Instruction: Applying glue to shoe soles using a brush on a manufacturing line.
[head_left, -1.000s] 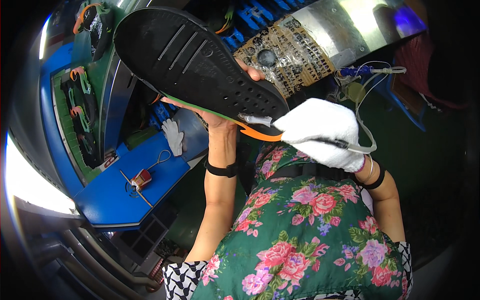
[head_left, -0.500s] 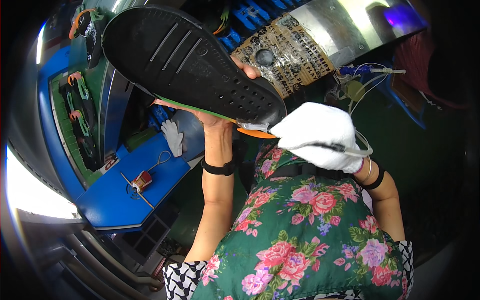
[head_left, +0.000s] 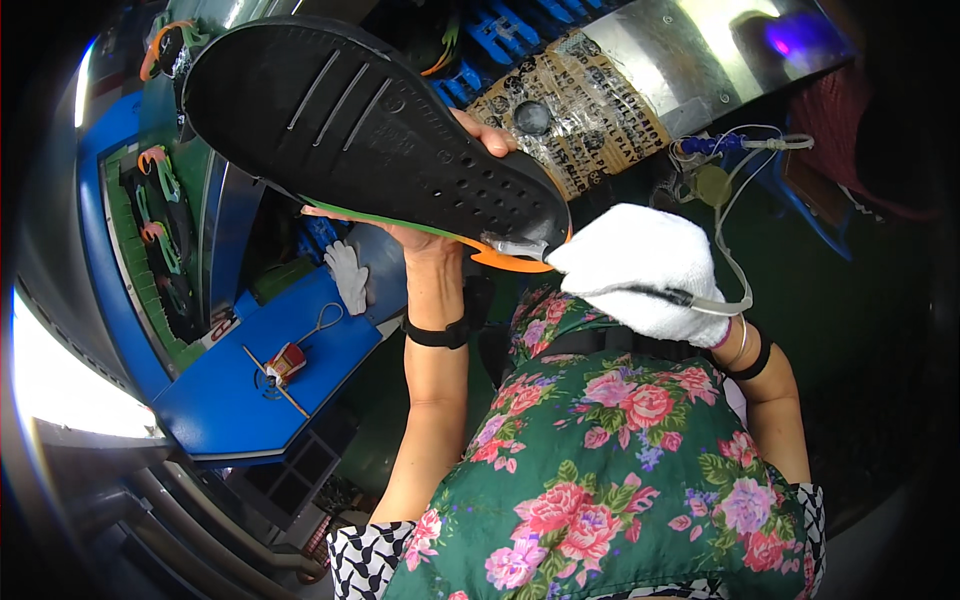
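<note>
A black shoe sole (head_left: 330,130) with several slots and small holes is tilted up in front of me. Green and orange material (head_left: 510,262) shows along its lower edge. My bare left hand (head_left: 430,240) grips it from beneath, its fingertips curling over the far edge. At the narrow end, my right hand (head_left: 640,270), in a white glove, is closed, its fingertips touching or very near the orange edge. A dark slim tool (head_left: 655,292) with a pale hose (head_left: 735,300) runs along the glove; its tip is hidden.
A cardboard-and-tape-covered metal machine (head_left: 570,110) stands ahead. On the left, a blue table (head_left: 220,400) bears a grey glove (head_left: 346,277) and a small red container (head_left: 286,362). Similar shoe parts (head_left: 155,235) lie on a green belt beyond. Loose tubing (head_left: 770,142) hangs at the right.
The sole has shifted slightly left with my left hand. More orange edge shows beside my gloved right hand, which has moved only slightly. The hose has swung a little to the right.
</note>
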